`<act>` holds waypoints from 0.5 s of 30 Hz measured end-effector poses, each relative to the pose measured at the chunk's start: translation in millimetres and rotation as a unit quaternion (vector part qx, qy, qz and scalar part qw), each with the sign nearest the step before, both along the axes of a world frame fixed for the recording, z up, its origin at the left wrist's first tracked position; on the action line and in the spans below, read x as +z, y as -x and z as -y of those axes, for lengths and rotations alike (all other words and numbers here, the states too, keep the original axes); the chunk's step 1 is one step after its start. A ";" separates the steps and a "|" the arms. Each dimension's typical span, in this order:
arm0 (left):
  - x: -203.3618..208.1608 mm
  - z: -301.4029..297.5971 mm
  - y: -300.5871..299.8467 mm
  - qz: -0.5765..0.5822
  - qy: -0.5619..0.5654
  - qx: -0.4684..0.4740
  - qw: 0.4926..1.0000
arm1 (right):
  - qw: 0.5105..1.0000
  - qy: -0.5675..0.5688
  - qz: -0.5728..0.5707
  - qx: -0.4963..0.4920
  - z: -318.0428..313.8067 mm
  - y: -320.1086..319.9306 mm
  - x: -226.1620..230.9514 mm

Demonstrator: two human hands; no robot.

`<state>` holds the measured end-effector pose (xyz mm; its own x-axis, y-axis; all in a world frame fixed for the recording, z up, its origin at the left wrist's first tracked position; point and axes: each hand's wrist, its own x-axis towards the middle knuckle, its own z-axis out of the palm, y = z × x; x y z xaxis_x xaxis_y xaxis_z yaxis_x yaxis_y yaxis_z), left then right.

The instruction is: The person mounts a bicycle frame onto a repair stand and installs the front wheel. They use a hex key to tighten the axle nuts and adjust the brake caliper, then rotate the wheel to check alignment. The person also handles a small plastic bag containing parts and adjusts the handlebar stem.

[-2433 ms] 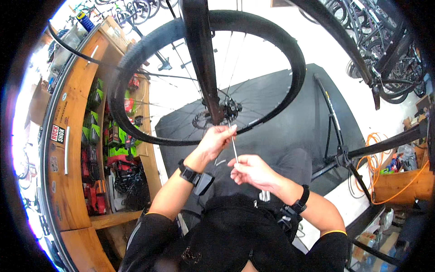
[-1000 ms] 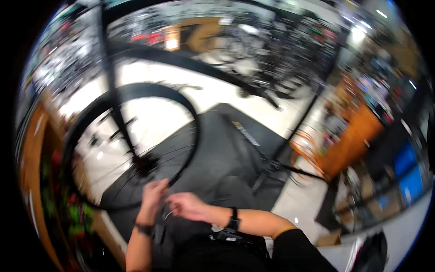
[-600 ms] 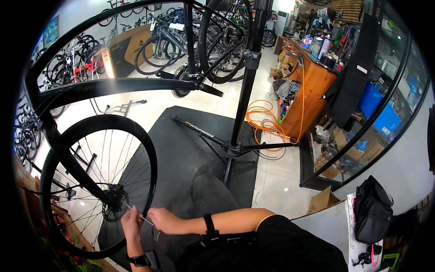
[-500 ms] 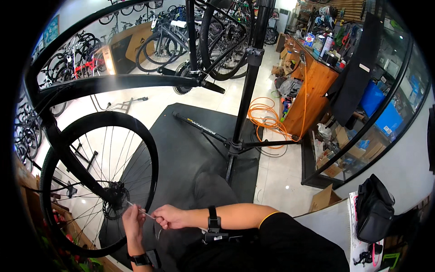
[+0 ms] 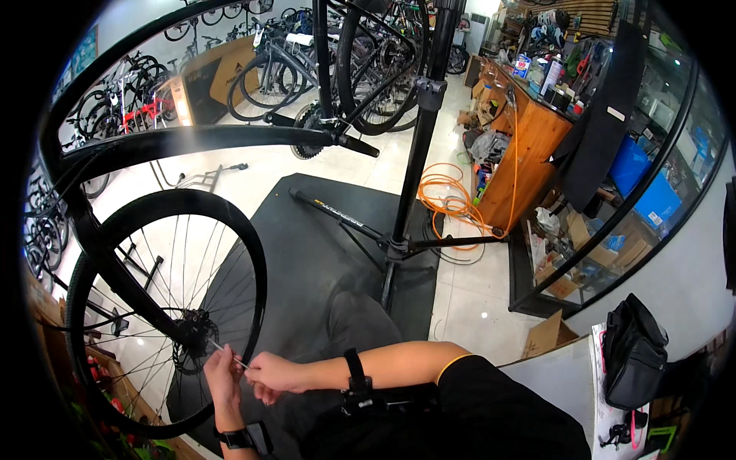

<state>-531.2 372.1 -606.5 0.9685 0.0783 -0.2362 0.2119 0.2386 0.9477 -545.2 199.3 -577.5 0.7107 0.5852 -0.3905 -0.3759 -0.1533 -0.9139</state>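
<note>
A thin metal rod [image 5: 239, 363], shaped like the long leg of a hex key, slants from my hands up toward the front wheel's hub. My left hand [image 5: 221, 374] pinches it close to the brake disc [image 5: 192, 354]. Behind it, my right hand [image 5: 274, 376] is closed round the rod's other end, where the fingers hide it. The rod's tip lies by the hub and fork end; whether it sits in a bolt I cannot tell. A black fork [image 5: 138, 287] holds the black-rimmed wheel [image 5: 257, 268], part of a black bicycle frame [image 5: 199, 142] raised on a repair stand [image 5: 415, 169].
The stand's legs rest on a dark mat [image 5: 307, 253]. An orange hose [image 5: 448, 188] lies coiled beside a wooden workbench [image 5: 506, 169] crowded with bottles and tools. At right are a glass cabinet [image 5: 598, 253] and a black bag [image 5: 635, 353]. Many bicycles line the back.
My right hand has moved slightly left, closer to my left hand, and has turned so its back faces up more. The left hand stays near the hub.
</note>
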 end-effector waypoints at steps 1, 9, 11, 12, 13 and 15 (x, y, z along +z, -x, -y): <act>0.9 1.1 0.1 -0.010 -0.001 0.000 1.000 | 0.990 0.088 0.108 0.019 1.5 1.2 1.8; 2.4 4.7 0.0 -0.019 -0.031 0.005 0.999 | 0.806 0.205 0.550 0.076 7.4 5.1 -1.1; 0.8 -16.5 9.4 -0.023 -0.018 0.019 0.999 | 0.924 0.085 0.371 0.048 -8.8 7.0 -11.4; -6.5 -30.8 12.4 -0.021 0.008 0.025 0.999 | 0.987 -0.031 0.158 0.030 -10.7 1.6 -14.8; -4.7 -31.9 10.3 -0.013 -0.001 0.007 1.000 | 0.990 -0.119 -0.070 0.033 -14.2 -7.9 -18.3; 24.3 -5.3 18.0 -0.052 -0.006 0.002 0.999 | 0.931 -0.211 -0.297 0.014 7.1 -11.0 -43.5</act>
